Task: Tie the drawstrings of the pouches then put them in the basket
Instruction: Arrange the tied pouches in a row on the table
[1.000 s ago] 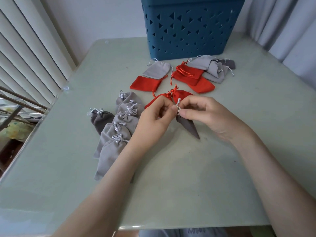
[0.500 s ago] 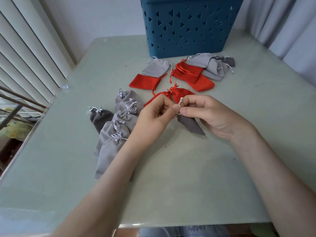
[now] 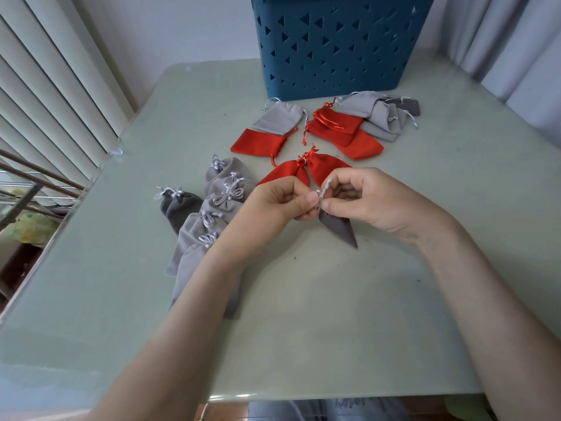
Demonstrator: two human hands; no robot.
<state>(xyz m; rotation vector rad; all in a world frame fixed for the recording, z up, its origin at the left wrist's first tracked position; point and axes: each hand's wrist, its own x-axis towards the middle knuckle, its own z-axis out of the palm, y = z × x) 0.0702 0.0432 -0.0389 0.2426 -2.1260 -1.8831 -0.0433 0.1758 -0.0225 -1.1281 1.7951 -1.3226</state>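
A dark grey pouch (image 3: 338,227) hangs over the middle of the bench (image 3: 334,314), its lower corner pointing down toward the top. Both hands pinch its pale drawstring (image 3: 323,191) at the neck. The left hand (image 3: 273,205) and right hand (image 3: 379,202) meet thumb to thumb, fingers curled.

Just behind them lie two tied red pouches (image 3: 303,171). To the left, a row of tied grey pouches (image 3: 212,214) runs under the left forearm, close to the bench's left edge. Flat red pouches (image 3: 343,132) and grey pouches (image 3: 376,113) lie farther back, right in front of the blue basket (image 3: 334,47) at the far edge. A broad stretch of bench top lies between the hands and the near edge, and another to the right.
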